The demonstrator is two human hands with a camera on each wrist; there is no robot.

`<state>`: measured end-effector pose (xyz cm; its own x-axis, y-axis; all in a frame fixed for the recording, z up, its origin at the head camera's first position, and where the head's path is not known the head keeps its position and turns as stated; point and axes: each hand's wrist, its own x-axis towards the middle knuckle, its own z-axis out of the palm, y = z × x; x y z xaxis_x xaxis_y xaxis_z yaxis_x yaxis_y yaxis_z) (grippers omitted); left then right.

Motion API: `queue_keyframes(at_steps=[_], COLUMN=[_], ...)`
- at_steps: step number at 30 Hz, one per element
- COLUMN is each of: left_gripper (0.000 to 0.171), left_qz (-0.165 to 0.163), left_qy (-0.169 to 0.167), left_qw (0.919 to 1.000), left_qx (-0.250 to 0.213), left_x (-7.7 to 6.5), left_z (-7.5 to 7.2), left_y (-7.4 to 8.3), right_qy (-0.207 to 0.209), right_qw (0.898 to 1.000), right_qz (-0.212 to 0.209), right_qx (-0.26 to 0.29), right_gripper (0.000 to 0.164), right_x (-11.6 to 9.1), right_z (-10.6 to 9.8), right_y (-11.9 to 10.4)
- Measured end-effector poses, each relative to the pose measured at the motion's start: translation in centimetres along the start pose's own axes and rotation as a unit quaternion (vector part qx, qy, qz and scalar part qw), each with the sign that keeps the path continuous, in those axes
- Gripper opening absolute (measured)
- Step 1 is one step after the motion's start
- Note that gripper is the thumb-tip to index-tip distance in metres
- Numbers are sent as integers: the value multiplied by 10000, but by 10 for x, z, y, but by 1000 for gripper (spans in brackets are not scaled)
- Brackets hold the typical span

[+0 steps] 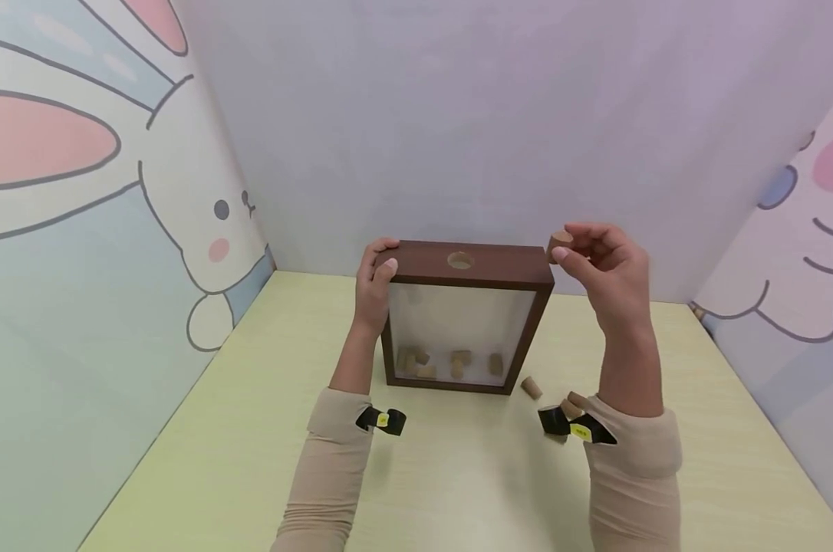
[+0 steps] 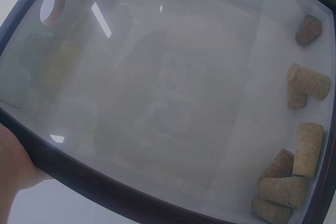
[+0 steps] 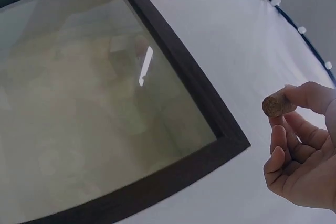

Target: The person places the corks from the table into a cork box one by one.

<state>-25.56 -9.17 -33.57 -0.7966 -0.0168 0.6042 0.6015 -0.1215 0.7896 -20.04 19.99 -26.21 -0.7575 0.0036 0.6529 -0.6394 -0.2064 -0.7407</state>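
A dark wooden shadow box [image 1: 502,264] with a clear front stands upright on the table. A round hole [image 1: 461,261] opens in its top. Several corks [image 1: 426,372] lie along the bottom inside; the left wrist view shows these corks [image 2: 310,148] closely. My left hand [image 1: 373,295] grips the box's upper left corner, thumb at the front. Beside the upper right corner, my right hand [image 1: 613,280] pinches a single cork [image 3: 276,104] between thumb and fingers. That cork is outside the box, and in the right wrist view a gap separates it from the frame.
On the pale yellow table [image 1: 451,475], a loose cork [image 1: 531,388] lies by the box's lower right corner. More corks [image 1: 574,402] are partly hidden behind the right wrist strap [image 1: 577,425]. Cartoon-printed walls [image 1: 182,192] enclose the table at the back and sides.
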Motion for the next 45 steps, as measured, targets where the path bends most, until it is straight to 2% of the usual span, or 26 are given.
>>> queue_keyframes(at_steps=[4, 7, 12, 19, 26, 32, 36, 39, 45], left_gripper=[47, 49, 51, 50, 50, 51, 52, 51, 50], left_qz=[91, 160, 170, 201, 249, 199, 103, 56, 159], left_qy=[22, 32, 43, -18, -59, -33, 24, 59, 40], left_qw=[10000, 9999, 9998, 9997, 9996, 9998, 9999, 10000, 9999], left_qx=[-4, 3, 15, -119, -142, -94, -32, 14, 54], left_x=[0, 0, 0, 1, 1, 1, -1, -3, 1], left_z=[0, 0, -1, -1, 2, 2, 1, -2, -1], left_y=[-6, -9, -9, -11, -11, -10, -9, -9, -8], right_qy=[-259, -460, -782, -1320, -1670, -1812, -2069, -2447, -3092], right_qw=[9992, 9964, 9860, 9625, 9331, 9223, 9153, 9055, 8833], right_qz=[-56, -67, 120, 580, 997, 1265, 1173, 974, 534], right_qx=[-289, -704, -1469, -2299, -3026, -3171, -3251, -3328, -3482], right_gripper=[28, 25, 23, 26, 25, 29, 32, 34, 39], right_x=[10, 17, 25, 33, 37, 37, 33, 26, 10], right_z=[16, 27, 43, 60, 64, 64, 60, 49, 10], right_y=[-2, -1, 7, 23, 29, 27, 18, 2, -31])
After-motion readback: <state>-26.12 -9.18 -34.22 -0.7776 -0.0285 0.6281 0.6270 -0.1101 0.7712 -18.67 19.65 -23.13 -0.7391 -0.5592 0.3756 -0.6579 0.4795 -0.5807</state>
